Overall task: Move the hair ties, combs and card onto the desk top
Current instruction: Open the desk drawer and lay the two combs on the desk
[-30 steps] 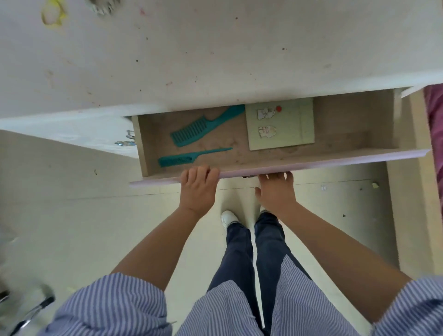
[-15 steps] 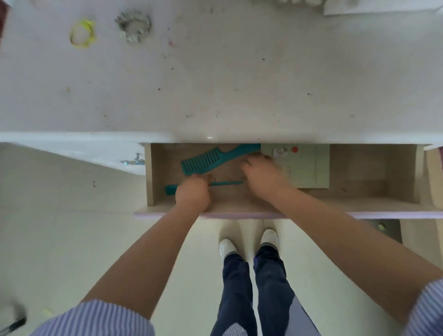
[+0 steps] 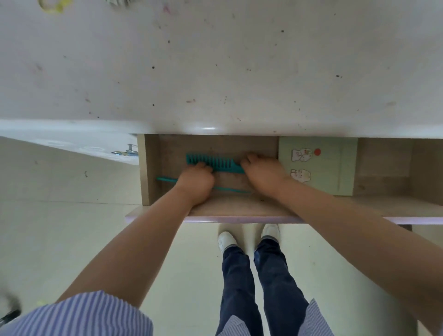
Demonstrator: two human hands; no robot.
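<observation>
Both hands are inside the open drawer [image 3: 239, 211]. My left hand [image 3: 195, 183] is closed around the thin teal tail comb [image 3: 165, 179], whose ends stick out on both sides of the fist. My right hand [image 3: 262, 173] grips the handle end of the wide-toothed teal comb [image 3: 211, 162], which lies level across the drawer. A pale green card [image 3: 335, 165] with small stickers lies flat in the drawer to the right of my right hand. On the desk top [image 3: 215, 72], a yellow hair tie [image 3: 51, 6] and a grey scrunchie [image 3: 119, 2] sit at the far left edge of view.
The drawer's right part [image 3: 383, 168] holds nothing visible. A metal fitting [image 3: 124, 151] hangs under the desk left of the drawer. Below are pale floor, my legs in dark trousers and white shoes [image 3: 226, 238].
My hands left the drawer's front edge and reached inside. The left closed on the thin comb, the right on the wide comb, which has turned from slanted to level.
</observation>
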